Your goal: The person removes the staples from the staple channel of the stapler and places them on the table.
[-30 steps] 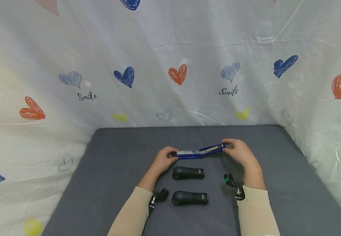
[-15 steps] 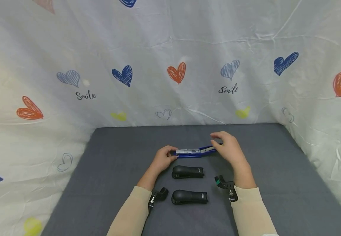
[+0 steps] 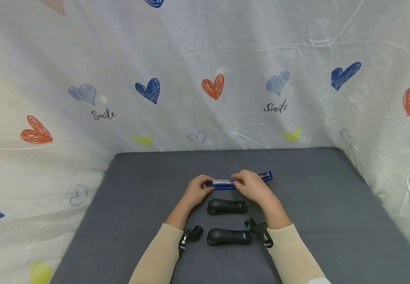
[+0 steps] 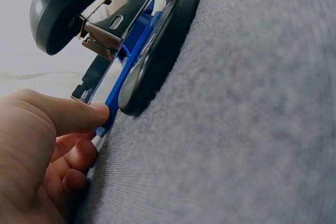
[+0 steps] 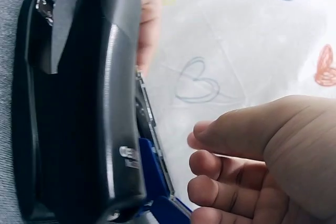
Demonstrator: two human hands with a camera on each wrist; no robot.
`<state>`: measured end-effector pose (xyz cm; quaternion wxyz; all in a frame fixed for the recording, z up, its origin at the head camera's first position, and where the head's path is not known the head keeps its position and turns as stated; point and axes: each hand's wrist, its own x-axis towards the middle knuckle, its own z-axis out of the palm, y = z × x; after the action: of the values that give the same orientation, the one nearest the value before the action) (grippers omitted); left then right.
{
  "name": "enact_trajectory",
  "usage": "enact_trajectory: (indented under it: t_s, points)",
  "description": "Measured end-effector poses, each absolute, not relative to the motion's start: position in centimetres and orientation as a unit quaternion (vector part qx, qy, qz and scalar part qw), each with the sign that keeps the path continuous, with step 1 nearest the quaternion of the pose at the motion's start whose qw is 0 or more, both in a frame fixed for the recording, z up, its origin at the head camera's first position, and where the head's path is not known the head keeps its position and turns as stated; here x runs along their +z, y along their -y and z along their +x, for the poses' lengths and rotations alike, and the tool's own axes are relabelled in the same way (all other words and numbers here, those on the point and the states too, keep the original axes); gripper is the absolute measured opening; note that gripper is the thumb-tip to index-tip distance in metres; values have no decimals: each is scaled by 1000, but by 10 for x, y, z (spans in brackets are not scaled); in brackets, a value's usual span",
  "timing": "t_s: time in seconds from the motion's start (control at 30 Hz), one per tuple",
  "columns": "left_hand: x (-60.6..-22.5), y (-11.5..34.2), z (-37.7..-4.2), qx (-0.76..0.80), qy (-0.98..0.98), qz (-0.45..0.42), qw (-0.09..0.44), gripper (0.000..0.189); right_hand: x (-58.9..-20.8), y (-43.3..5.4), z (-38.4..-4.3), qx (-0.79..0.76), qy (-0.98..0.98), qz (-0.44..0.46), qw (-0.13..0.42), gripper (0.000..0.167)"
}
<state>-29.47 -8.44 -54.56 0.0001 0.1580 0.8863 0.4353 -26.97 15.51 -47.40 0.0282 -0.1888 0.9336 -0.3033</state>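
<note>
A blue stapler (image 3: 223, 187) lies swung wide open at the back of the table, its metal staple channel facing up. My left hand (image 3: 196, 192) pinches its left end between thumb and fingers, as the left wrist view shows on the blue base (image 4: 118, 90). Over the stapler's middle hovers my right hand (image 3: 255, 188), covering the hinge area in the head view. In the right wrist view its loosely bent fingers (image 5: 206, 163) are apart from the blue plastic (image 5: 152, 174) and hold nothing.
Two black staplers, one (image 3: 226, 206) just in front of the blue one and another (image 3: 228, 237) nearer me, lie between my forearms. The grey table (image 3: 148, 189) meets a white curtain (image 3: 176, 118) with printed hearts at its back edge.
My right hand has let go of the blue stapler's right end and moved left to its middle. The left hand keeps its pinch in the same place.
</note>
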Motion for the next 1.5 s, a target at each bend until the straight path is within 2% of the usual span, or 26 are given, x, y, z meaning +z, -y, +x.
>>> enact_trajectory:
  t_s: [0.33,0.67,0.93,1.03,1.13,1.33,1.5]
  points:
    - [-547,83,-295,440,-885,153,1,27,-488,-142,-271,-251,-957,-138,41,24]
    - [-547,84,-295,440,-885,153,-5,26,-495,-142,-271,-304,-946,-109,38,23]
    - [-548,84,-297,447,-882,152,-8,25,-498,-141,-274,-330,-937,-116,-8,12]
    - [-550,84,-298,448,-881,151,-8,24,-499,-139,-275,-351,-929,-120,-8,10]
    - [-550,85,-297,450,-880,153,-9,23,-500,-138,-275,-383,-917,-114,10,15]
    - [-551,85,-297,450,-879,156,-10,24,-503,-138,-275,-412,-903,-118,32,38]
    - [-550,85,-297,449,-879,159,-14,25,-505,-139,-277,-424,-899,-110,20,32]
